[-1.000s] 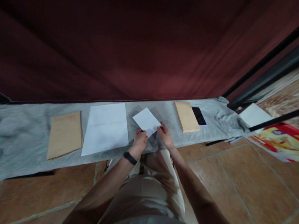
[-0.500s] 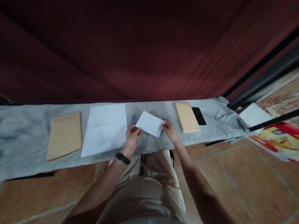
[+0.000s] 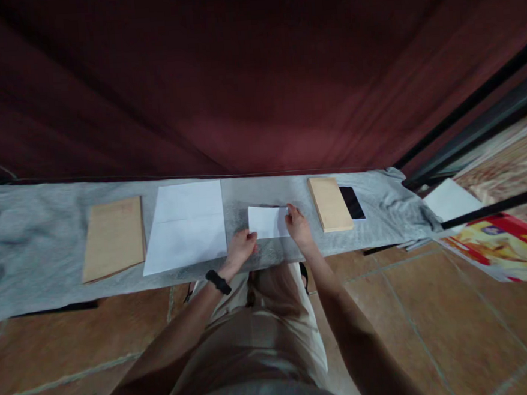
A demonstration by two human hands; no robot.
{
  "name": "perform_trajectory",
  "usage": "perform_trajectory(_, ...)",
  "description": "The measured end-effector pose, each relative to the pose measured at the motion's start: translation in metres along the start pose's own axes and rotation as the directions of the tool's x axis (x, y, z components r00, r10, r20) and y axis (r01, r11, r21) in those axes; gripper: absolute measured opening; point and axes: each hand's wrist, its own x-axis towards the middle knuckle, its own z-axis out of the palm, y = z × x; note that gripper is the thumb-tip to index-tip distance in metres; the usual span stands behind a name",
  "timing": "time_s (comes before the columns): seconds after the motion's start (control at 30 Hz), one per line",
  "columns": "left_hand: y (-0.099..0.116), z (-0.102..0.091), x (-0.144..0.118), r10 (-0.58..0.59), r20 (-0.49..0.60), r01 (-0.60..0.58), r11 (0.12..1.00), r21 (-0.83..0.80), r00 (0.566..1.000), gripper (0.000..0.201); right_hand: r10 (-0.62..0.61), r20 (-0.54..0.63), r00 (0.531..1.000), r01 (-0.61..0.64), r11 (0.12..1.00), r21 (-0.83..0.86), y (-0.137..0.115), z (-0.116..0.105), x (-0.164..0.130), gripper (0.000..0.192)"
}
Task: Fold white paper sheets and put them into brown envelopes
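Observation:
A small white folded-looking sheet of paper [image 3: 269, 222] is between my hands, its long edges nearly level. My left hand [image 3: 243, 247] pinches its lower left corner, thumb on top. At its right edge my right hand [image 3: 297, 224] grips it between thumb and fingers. The paper is over or on the grey cloth; whether it touches the cloth I cannot tell. Left of it lies a larger stack or sheet of white paper [image 3: 187, 227] with a crease across it. Brown envelopes [image 3: 329, 205] are piled to the right of my right hand.
Larger brown envelopes [image 3: 113, 239] lie at the left on the grey cloth [image 3: 41, 249]. A dark phone or tablet [image 3: 352, 203] sits partly beside the small envelopes. A dark red curtain [image 3: 238, 91] hangs behind. At the right stand black bars and a colourful box [image 3: 506, 247].
The small paper has turned from tilted to nearly level. My left hand has moved right and slightly down, to its lower left corner; my right hand stays on the right edge.

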Motion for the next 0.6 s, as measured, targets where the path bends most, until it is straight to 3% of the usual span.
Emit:
perform_trajectory(0.13,0.007,-0.005,-0.002,0.019,-0.035,-0.009,0.968,0.25,0.999,0.022,-0.095,-0.042,0.995,0.095,0.995,-0.012,-0.014,0.007,-0.016,0.049)
perform_trajectory(0.23,0.012,-0.006,-0.007,0.034,-0.067,-0.006,0.927,0.375,0.997,0.02,-0.168,0.012,0.986,0.167,0.984,0.069,-0.026,0.017,-0.035,0.048)
perform_trajectory(0.37,0.011,-0.006,-0.014,0.148,-0.12,-0.04,0.776,0.63,0.982,0.03,-0.232,0.116,0.966,0.233,0.972,0.0,-0.04,0.027,-0.056,0.048)
perform_trajectory(0.43,0.009,-0.003,-0.017,0.31,-0.139,-0.112,0.668,0.736,0.94,0.036,-0.229,0.154,0.961,0.24,0.969,-0.058,-0.044,0.028,-0.061,0.049)
perform_trajectory(0.5,0.007,0.005,-0.019,0.494,-0.097,-0.245,0.58,0.777,0.864,0.041,-0.218,0.174,0.96,0.237,0.967,-0.094,-0.045,0.029,-0.064,0.05)
perform_trajectory(0.6,0.004,0.023,-0.019,0.692,0.117,-0.519,0.406,0.752,0.712,0.051,-0.235,0.205,0.95,0.264,0.956,-0.129,-0.041,0.028,-0.067,0.055)
